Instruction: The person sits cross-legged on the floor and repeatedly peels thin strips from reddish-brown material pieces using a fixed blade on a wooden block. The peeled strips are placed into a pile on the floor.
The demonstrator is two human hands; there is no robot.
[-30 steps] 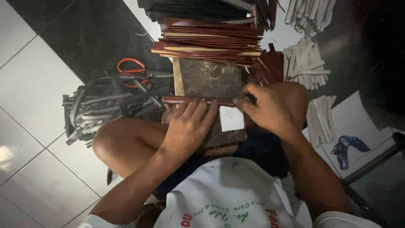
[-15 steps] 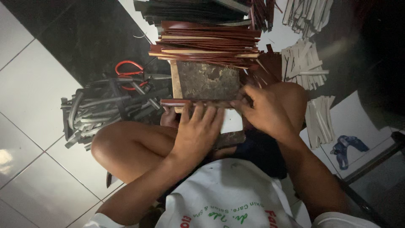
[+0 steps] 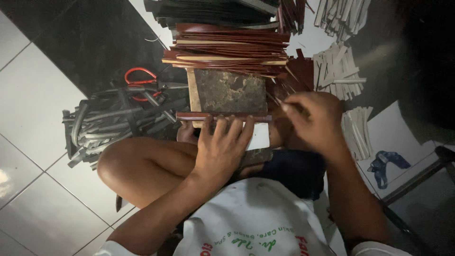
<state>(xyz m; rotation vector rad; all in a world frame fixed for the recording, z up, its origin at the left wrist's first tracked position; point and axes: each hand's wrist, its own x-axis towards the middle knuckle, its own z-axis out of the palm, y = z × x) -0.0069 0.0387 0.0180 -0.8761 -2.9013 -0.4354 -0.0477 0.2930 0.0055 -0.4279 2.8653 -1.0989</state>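
Head view shows a person seated cross-legged on the tiled floor (image 3: 38, 109), working over a worn block (image 3: 231, 91) set in front of the knees.

Work piece: a thin dark-red strip (image 3: 222, 115) lies along the near edge of the block. The left hand (image 3: 220, 147) lies flat on it, fingers spread and pressing down, so its grip is a pinning hold rather than a closed grasp. The right hand (image 3: 308, 118) sits at the strip's right end with fingertips pinched together; whether they clamp the strip's end or a small tool cannot be told.

Handling, as judged: the strip looks light, narrow and flexible, probably smooth-faced and inclined to slide or curl. Flat pressure along its length and a pinch at one end seems the sound way to take it.

Surroundings: a tall stack of like red strips (image 3: 227, 47) rests just beyond the block. A heap of grey strips (image 3: 113, 121) lies to the left, with red-handled scissors (image 3: 142, 80) on top. Bundles of pale strips (image 3: 339, 71) lie to the right.

Packages and labels: a white card or sheet with a blue figure (image 3: 386, 163) lies at the right, partly under a dark bar. A small white slip (image 3: 259, 137) lies touching the left fingertips.
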